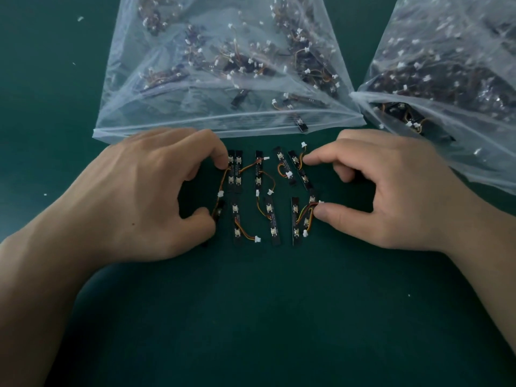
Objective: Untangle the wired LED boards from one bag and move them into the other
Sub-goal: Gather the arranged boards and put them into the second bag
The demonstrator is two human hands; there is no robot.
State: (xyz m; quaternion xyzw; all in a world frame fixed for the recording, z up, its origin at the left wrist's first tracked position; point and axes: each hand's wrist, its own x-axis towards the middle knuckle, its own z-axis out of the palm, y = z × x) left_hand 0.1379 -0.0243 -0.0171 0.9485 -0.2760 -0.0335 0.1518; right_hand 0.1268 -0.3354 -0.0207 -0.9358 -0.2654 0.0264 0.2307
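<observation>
Ten or so LED boards [272,219] lie in two loose rows on the green tabletop [251,317] at the middle of the frame, between your hands and just below the mouth of the large clear bag [223,118]. Your left hand [145,196] has thumb and forefinger spread wide, tips pressing the leftmost boards. Your right hand [391,191] mirrors it, with the forefinger on an upper board and the thumb on a board's wires. A second bag [446,65], fuller, sits at upper right.
</observation>
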